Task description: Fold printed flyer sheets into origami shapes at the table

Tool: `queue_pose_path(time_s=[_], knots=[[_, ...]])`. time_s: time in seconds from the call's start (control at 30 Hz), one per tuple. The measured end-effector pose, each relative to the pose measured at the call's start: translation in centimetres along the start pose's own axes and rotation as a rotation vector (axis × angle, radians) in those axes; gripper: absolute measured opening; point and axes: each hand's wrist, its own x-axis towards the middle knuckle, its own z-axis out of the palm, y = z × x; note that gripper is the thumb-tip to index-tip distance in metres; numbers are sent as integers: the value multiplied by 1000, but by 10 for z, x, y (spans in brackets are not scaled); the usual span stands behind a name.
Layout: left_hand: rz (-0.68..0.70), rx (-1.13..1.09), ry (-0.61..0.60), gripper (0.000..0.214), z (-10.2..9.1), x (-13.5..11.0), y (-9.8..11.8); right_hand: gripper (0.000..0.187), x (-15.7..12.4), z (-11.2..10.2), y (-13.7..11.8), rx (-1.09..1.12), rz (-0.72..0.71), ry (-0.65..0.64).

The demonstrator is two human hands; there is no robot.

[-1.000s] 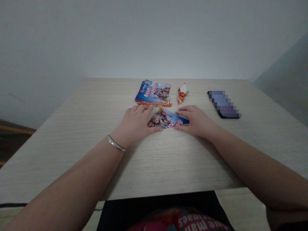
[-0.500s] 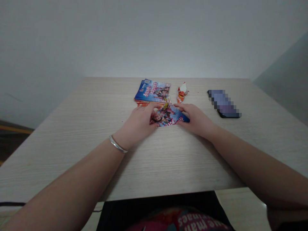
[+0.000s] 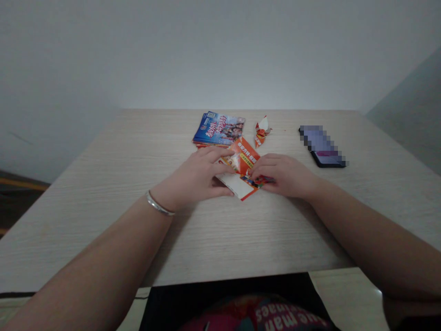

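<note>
Near the rectangular blue paper stack (image 3: 219, 128), I've left hand (image 3: 198, 174) and right hand (image 3: 287, 174) pinching the folded orange-and-white paper (image 3: 243, 157), newly turned from blue, seemingly mid-fold.

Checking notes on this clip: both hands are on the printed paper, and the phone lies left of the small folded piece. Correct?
Not left: in the head view, the phone lies right of the small folded piece. The left hand and right hand are on the printed paper.

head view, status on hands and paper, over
Left hand and right hand both on folded paper. Orange and white parts showing. Flyer stack close behind paper; phone off to the right.
</note>
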Motion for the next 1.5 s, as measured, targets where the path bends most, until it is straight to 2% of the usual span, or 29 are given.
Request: queue_pose_path(time_s=[0.1, 0.17, 0.27, 0.33, 0.5, 0.63, 0.77, 0.87, 1.03, 1.17, 1.3, 1.5], knots=[[-32, -78, -36, 41, -2, -1, 2, 24, -1, 1, 2, 7, -44, -22], [-87, -100, -14, 44, -1, -2, 2, 24, -2, 0, 3, -5, -85, -17], [-168, -41, 46, 30, 6, -3, -2, 29, -1, -2, 2, -89, -101, -10], [-200, -23, 51, 29, 11, -3, -5, 34, 0, -3, 1, -173, -78, -8], [-294, -66, -31, 54, 12, 0, -1, 40, 3, 1, 0, -296, -46, -33], [-398, -45, -95, 55, 9, 1, 7, 43, 2, 4, -2, -259, 2, -67], [-394, -57, -5, 51, 15, -1, 4, 52, 2, 3, -10, -197, -34, -75], [-388, -67, 48, 46, 22, -2, -2, 44, 4, 6, -14, -195, -95, -59], [-349, -129, 39, 41, 24, -1, -6, 32, 5, 12, -13, -226, -133, -61], [-226, -173, 2, 42, 19, -2, -10, 27, 2, 6, -15, -192, -135, -73], [-128, -191, 0, 36, 16, -5, -17, 25, -1, -1, -20, -127, -73, -103], [-139, -212, -28, 33, 18, -5, -17, 20, 1, -3, -22, 99, 84, -167]])
